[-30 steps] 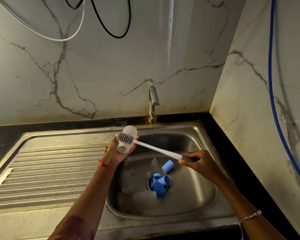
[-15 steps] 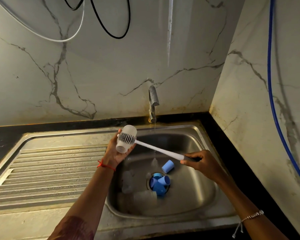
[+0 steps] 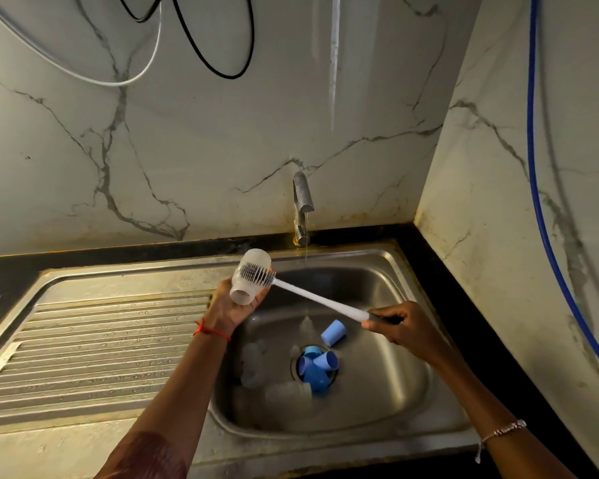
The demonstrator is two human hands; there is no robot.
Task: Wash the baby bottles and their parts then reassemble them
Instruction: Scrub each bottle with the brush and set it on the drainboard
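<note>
My left hand point(image 3: 230, 311) holds a clear baby bottle point(image 3: 248, 281) over the sink's left rim, its open mouth tilted down toward me. My right hand point(image 3: 400, 328) grips the dark handle of a white bottle brush point(image 3: 320, 300). The grey bristle head lies across the outside of the bottle. In the sink basin point(image 3: 388, 385) lie several blue caps point(image 3: 317, 368), one more blue cap point(image 3: 333, 332) apart from them, and clear bottles point(image 3: 284, 392) that are hard to make out.
The tap point(image 3: 302, 205) runs a thin stream of water into the basin. A ribbed steel draining board point(image 3: 94, 344) stretches left of the basin. Marble walls close in behind and on the right, with a black counter edge point(image 3: 440, 288) alongside.
The bottle and brush head have shifted very slightly up and left in my hands. Nothing else has changed.
</note>
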